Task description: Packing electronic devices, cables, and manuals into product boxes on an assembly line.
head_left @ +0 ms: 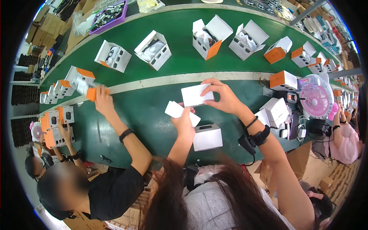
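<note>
Your dark hair [245, 191] hangs nearest, over your grey shirt [211, 205]. Your left hand [184, 123] is closed on a white piece [174, 109], thumb and fingers wrapped round it; can't tell if it's one layer or several. Your right hand [222, 96] pinches a white carton [193, 96] by its right end, thumb at the near edge, fingers on top. Carton is held just beyond the white piece, slightly right of it; can't tell if they touch. A white box [209, 138] sits on the green table [153, 109], near side, just right of your left wrist.

Black strap and device [255, 140] on your right forearm. To the right: white stack [276, 112], orange-white box [283, 81], pink fan [315, 100]. Far side: open boxes stand in a row on the green belt [178, 36], several with wrapped contents inside, e.g. one [153, 50] far and left of your hands. Purple tray [109, 17] far left, heaped with parts. At left, a co-worker's hand [103, 101] is at an orange item [92, 94], blurred, grip unclear.
</note>
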`<move>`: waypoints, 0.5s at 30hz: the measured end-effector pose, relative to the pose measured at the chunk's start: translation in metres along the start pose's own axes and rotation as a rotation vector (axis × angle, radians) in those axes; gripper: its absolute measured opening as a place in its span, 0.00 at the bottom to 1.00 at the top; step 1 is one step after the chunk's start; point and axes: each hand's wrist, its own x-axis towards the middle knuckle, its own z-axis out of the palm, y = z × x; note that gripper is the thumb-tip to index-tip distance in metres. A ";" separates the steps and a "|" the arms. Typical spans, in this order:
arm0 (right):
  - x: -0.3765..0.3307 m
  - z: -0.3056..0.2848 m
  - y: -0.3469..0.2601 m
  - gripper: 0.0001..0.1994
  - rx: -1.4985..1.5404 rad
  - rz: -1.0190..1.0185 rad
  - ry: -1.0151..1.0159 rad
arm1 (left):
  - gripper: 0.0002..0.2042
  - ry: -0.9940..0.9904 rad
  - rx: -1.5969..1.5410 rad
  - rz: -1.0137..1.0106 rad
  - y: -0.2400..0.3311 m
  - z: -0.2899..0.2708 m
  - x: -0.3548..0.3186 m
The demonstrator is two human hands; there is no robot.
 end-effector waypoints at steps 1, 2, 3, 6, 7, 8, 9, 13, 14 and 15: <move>0.000 0.001 0.000 0.14 0.004 -0.003 0.007 | 0.13 -0.022 -0.082 -0.062 0.001 -0.003 0.000; 0.000 0.002 -0.001 0.14 0.003 -0.003 0.010 | 0.13 -0.025 -0.081 -0.062 0.003 -0.008 0.002; 0.001 0.004 -0.003 0.14 -0.020 0.032 -0.010 | 0.11 -0.016 -0.177 -0.194 0.007 -0.015 0.006; 0.008 0.005 -0.006 0.13 -0.041 0.083 -0.050 | 0.09 -0.009 -0.294 -0.333 0.011 -0.017 0.018; 0.011 0.005 -0.006 0.12 -0.041 0.101 -0.072 | 0.09 -0.034 -0.190 -0.221 0.011 -0.018 0.025; 0.012 0.005 -0.004 0.12 -0.042 0.095 -0.073 | 0.10 -0.057 -0.087 -0.108 0.011 -0.018 0.031; 0.013 0.006 0.000 0.12 -0.071 0.056 -0.059 | 0.10 0.004 -0.099 -0.064 0.007 -0.011 0.032; 0.012 0.008 0.019 0.11 -0.115 -0.087 0.032 | 0.11 -0.076 -0.091 0.002 -0.008 -0.007 0.037; 0.012 0.010 0.018 0.11 -0.118 -0.096 0.028 | 0.11 -0.076 -0.098 0.010 -0.013 -0.019 0.042; 0.010 0.011 0.016 0.11 -0.141 -0.051 0.010 | 0.11 -0.115 -0.175 -0.078 -0.013 -0.026 0.041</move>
